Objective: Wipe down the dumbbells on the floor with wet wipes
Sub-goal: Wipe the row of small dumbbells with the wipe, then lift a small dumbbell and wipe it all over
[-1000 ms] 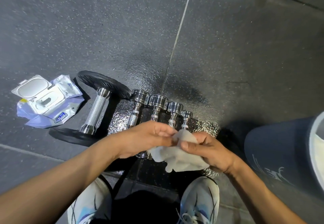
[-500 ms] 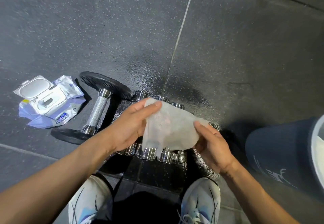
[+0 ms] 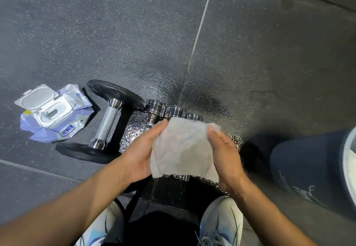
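A white wet wipe is stretched flat between my left hand and my right hand, each pinching one side edge. Below it, several small chrome dumbbells lie side by side on the dark rubber floor, mostly hidden by the wipe. To their left lies a bigger dumbbell with a knurled chrome handle and black plates. Further left, the wet wipes pack sits on the floor with its lid flipped open.
My two white and blue shoes stand at the bottom edge, close to the dumbbells. A dark blue bag or bin occupies the right side. A floor seam runs away from the dumbbells toward a wall base at the top right.
The wipe was bunched between my hands a second ago. It has been unfolded and is now spread wide, with my hands further apart.
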